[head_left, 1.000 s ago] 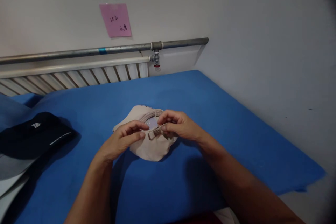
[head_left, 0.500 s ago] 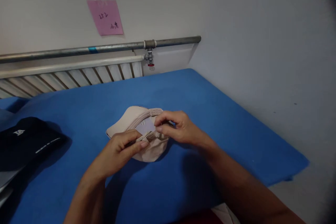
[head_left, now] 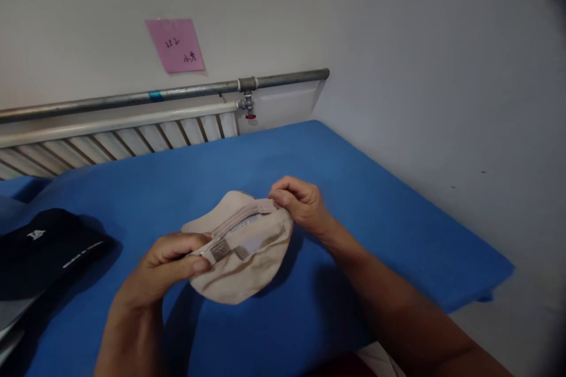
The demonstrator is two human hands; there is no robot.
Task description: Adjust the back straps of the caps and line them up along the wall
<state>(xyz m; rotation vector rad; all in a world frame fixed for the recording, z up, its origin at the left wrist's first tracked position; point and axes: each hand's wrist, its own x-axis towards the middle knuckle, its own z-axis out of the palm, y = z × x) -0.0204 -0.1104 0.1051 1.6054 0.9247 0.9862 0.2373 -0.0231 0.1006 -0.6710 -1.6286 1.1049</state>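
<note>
A beige cap [head_left: 247, 253] is held a little above the blue sheet [head_left: 354, 188], its inside and back strap turned toward me. My left hand [head_left: 163, 265] pinches the cap's left rim near the strap buckle. My right hand [head_left: 298, 203] is closed on the right rim, beside the brim. The brim points away from me.
A black cap [head_left: 42, 247] with white lettering lies at the left on the blue sheet. Grey fabric shows at the far left edge. A radiator [head_left: 119, 138] and pipes run along the back wall, under a pink note [head_left: 174, 45]. A white wall closes the right side.
My hands have moved apart from the strap buckle to opposite rims of the beige cap. The cap is lifted, spread wider and closer to me.
</note>
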